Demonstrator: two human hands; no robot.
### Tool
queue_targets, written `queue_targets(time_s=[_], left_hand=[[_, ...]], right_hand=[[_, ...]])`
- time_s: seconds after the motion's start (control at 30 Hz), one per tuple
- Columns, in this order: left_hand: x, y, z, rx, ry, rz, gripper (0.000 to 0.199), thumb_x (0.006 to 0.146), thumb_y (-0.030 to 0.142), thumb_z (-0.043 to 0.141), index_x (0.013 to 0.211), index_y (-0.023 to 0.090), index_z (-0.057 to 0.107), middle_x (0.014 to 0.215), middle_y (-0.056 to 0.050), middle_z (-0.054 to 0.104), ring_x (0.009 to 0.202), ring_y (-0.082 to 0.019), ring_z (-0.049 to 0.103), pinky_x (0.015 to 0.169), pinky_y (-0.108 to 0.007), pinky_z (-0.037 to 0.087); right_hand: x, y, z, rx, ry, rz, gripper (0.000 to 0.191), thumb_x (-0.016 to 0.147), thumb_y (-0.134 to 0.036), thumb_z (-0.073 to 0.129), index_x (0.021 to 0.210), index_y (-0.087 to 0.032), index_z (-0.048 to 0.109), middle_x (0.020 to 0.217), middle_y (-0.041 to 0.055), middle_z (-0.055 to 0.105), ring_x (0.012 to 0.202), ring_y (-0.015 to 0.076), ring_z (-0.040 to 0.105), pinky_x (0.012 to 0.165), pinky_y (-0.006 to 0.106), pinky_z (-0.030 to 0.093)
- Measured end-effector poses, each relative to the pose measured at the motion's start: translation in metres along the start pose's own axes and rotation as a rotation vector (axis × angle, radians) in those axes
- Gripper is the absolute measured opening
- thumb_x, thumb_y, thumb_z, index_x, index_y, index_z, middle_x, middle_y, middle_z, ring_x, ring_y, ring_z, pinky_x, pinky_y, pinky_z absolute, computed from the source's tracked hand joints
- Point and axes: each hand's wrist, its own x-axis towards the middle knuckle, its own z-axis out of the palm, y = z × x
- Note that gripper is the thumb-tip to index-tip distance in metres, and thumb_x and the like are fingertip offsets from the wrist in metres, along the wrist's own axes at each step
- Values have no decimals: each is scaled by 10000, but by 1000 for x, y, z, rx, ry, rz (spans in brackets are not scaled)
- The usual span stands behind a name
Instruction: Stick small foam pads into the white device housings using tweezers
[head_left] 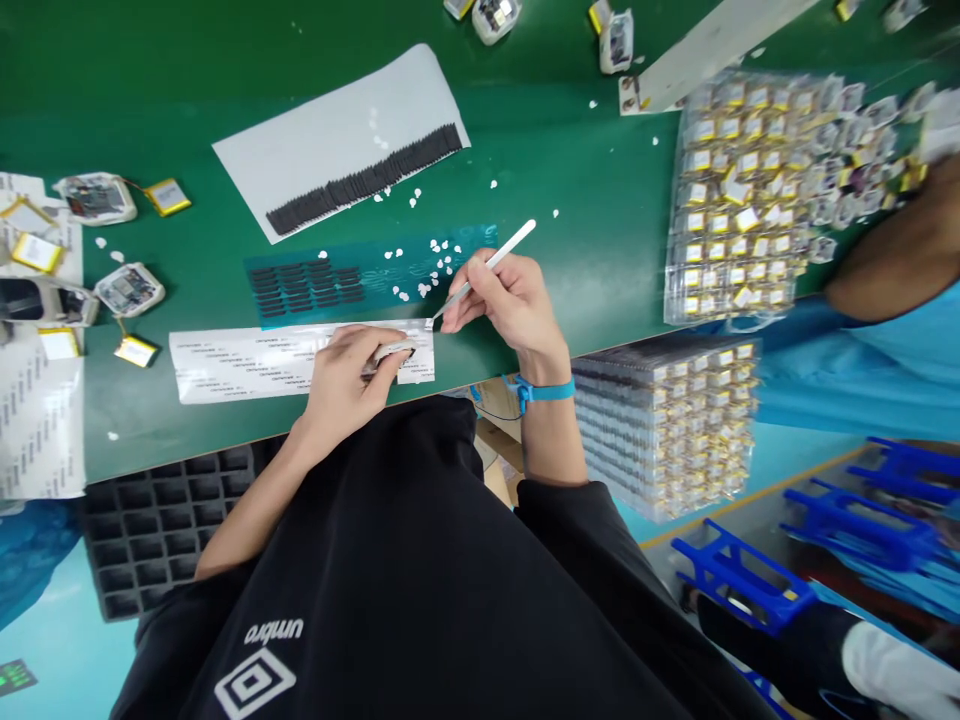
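Tweezers [514, 243], white and slim, are pinched in my right hand [514, 300]. Their tip meets the upper right corner of a white printed adhesive sheet [240, 365] along the table's near edge. My left hand [349, 375] rests over that sheet with its fingers closed round a small white device casing [391, 350], mostly hidden by thumb and fingers. Just beyond lies a teal film [390, 300] with rows of black strips [304, 285]. Small white round stickers [442, 250] are scattered on and around the film.
Farther back, a white sheet [360, 110] bears a row of black strips. Opened devices [131, 290] with yellow-edged batteries [166, 197] lie at left. On the right are a clear battery tray [731, 200], a tray stack [667, 420] and a co-worker's arm [892, 240].
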Motion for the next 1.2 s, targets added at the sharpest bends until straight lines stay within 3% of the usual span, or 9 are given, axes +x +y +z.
queue_targets(time_s=[0.13, 0.23, 0.3, 0.43, 0.73, 0.9, 1.2], left_hand=[[4, 16, -15, -276, 17, -187, 159, 985, 244, 699, 1124, 219, 771, 930, -9, 819, 624, -163, 774, 604, -271, 606], [8, 31, -29, -554, -127, -262, 243, 921, 193, 751, 1162, 212, 771, 912, -14, 803, 679, -203, 810, 664, -293, 681], [10, 38, -36, -622, -188, -270, 307, 882, 178, 787, 1186, 211, 767, 957, -30, 806, 776, -244, 833, 742, -342, 723], [10, 45, -43, -601, -174, -266, 315, 868, 151, 797, 1176, 213, 776, 1002, -33, 811, 829, -262, 841, 779, -378, 748], [9, 51, -43, -650, -120, -243, 347, 846, 61, 788, 1173, 175, 785, 1015, -5, 817, 830, -209, 843, 790, -269, 737], [9, 50, -42, -682, -121, -264, 360, 846, 31, 781, 1178, 171, 781, 975, 14, 816, 806, -184, 841, 764, -205, 719], [8, 50, -36, -653, -62, -266, 366, 847, 47, 785, 1196, 158, 778, 1025, -11, 833, 856, -201, 843, 836, -257, 728]], right_hand=[[-13, -16, 24, 9, 82, -130, 447, 945, -680, 687, 895, -237, 649, 722, -29, 767, 646, 154, 785, 577, 254, 662], [-24, -30, 44, -42, 87, -122, 409, 983, -645, 660, 916, -241, 665, 754, -30, 766, 670, 144, 782, 618, 263, 672], [-28, -36, 53, -54, 39, -112, 384, 1003, -614, 649, 922, -240, 675, 769, -27, 766, 680, 140, 779, 619, 259, 667], [-29, -42, 60, -35, -13, -130, 341, 1031, -549, 638, 914, -230, 674, 776, -28, 767, 686, 134, 778, 604, 248, 657], [-23, -39, 61, 47, -43, -228, 249, 1065, -397, 639, 907, -210, 685, 756, -49, 782, 588, 78, 740, 561, 173, 627], [-21, -36, 61, 32, -34, -211, 285, 1052, -451, 649, 888, -219, 681, 745, -53, 777, 564, 75, 726, 542, 168, 621], [-21, -31, 64, 55, 22, -234, 267, 1055, -424, 655, 889, -217, 688, 720, -47, 778, 583, 78, 732, 554, 168, 624]])
